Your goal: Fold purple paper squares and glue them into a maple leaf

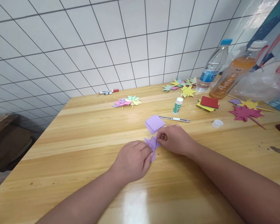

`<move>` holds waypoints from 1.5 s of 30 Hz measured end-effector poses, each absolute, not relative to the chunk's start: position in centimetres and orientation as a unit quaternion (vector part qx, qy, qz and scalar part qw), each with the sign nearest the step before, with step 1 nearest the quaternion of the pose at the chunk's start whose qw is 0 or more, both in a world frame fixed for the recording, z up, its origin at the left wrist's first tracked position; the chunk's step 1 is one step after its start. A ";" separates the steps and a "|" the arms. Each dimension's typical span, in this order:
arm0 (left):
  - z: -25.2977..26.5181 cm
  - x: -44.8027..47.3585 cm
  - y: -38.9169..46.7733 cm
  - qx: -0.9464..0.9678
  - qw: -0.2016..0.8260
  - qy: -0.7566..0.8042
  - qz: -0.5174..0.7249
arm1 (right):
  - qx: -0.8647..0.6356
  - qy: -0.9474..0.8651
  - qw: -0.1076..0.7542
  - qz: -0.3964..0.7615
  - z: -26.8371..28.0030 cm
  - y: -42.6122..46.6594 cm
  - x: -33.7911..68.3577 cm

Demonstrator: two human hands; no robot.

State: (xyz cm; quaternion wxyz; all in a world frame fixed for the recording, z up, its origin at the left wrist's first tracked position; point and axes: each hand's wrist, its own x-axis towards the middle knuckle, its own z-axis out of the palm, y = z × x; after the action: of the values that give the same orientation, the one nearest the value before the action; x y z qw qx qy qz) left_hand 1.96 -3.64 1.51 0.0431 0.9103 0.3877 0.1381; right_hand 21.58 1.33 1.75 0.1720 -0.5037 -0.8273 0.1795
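A purple folded-paper leaf point(152, 142) lies on the wooden table between my two hands. My left hand point(134, 159) is closed on its left side, with fingertips partly hidden and pressed against the paper. The thumb and index finger of my right hand point(174, 139) pinch the leaf's upper right tip. Just beyond them rests a small stack of purple paper squares point(155, 122). Behind that stack lies a slim cutter knife point(176, 119). A glue stick point(177, 105) with a white cap stands upright farther back.
Colourful paper leaves point(132, 100) lie near the tiled wall, with more point(187, 91) to the right. A water bottle point(208, 73) and an orange drink bottle point(235, 74) stand at back right. Nearby are red paper squares point(209, 102), a white cap point(217, 123), a crimson leaf point(244, 113) and markers point(109, 91).
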 end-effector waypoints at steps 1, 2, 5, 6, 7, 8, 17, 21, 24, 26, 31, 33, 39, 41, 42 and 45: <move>1.5 2.0 -3.7 0.908 0.047 0.392 0.139 | -0.503 -0.829 0.167 0.180 1.8 1.3 21.5; 1.5 2.0 -3.7 0.906 0.050 0.397 0.137 | -0.502 -0.830 0.162 0.180 1.9 1.3 21.5; 1.5 2.1 -3.6 0.904 0.048 0.409 0.116 | -0.496 -0.835 0.156 0.181 2.0 1.2 21.4; 1.4 2.1 -3.6 0.904 0.042 0.410 0.111 | -0.495 -0.835 0.154 0.182 2.0 1.1 21.4; 1.4 2.1 -3.5 0.906 0.034 0.408 0.108 | -0.494 -0.836 0.153 0.184 2.0 1.1 21.4; 1.4 2.1 -3.5 0.909 0.025 0.402 0.108 | -0.492 -0.836 0.153 0.187 2.0 1.1 21.4; 1.2 2.0 -3.4 0.920 -0.024 0.374 0.119 | -0.471 -0.847 0.165 0.183 1.6 1.2 21.4; 1.0 1.9 -3.3 0.923 -0.029 0.367 0.113 | -0.471 -0.849 0.158 0.179 1.6 1.2 21.4; 1.0 1.9 -3.3 0.925 -0.026 0.364 0.104 | -0.469 -0.853 0.150 0.173 1.6 1.2 21.4; 1.0 2.0 -3.2 0.925 -0.021 0.365 0.099 | -0.466 -0.856 0.147 0.169 1.7 1.2 21.4; 1.2 2.1 -3.2 0.924 -0.011 0.373 0.082 | -0.460 -0.862 0.141 0.156 1.7 1.3 21.3; 1.3 2.2 -3.3 0.924 -0.014 0.375 0.077 | -0.460 -0.864 0.140 0.153 1.7 1.2 21.4; 0.9 2.3 -3.2 0.932 -0.044 0.355 0.063 | -0.455 -0.866 0.138 0.156 1.7 1.1 21.4; 0.7 2.3 -3.1 0.933 -0.048 0.349 0.071 | -0.455 -0.864 0.155 0.153 1.6 1.1 21.3; 0.7 2.2 -3.1 0.935 -0.046 0.344 0.076 | -0.456 -0.860 0.166 0.154 1.5 1.1 21.2; 0.6 2.1 -3.0 0.938 -0.035 0.335 0.087 | -0.474 -0.846 0.182 0.163 1.1 1.1 20.9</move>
State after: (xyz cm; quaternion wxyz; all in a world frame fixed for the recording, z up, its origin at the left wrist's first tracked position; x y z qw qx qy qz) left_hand 2.07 -3.03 0.65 -0.0349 0.9377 0.3345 0.0867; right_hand 20.90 1.06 1.09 0.1823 -0.4742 -0.8457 0.1634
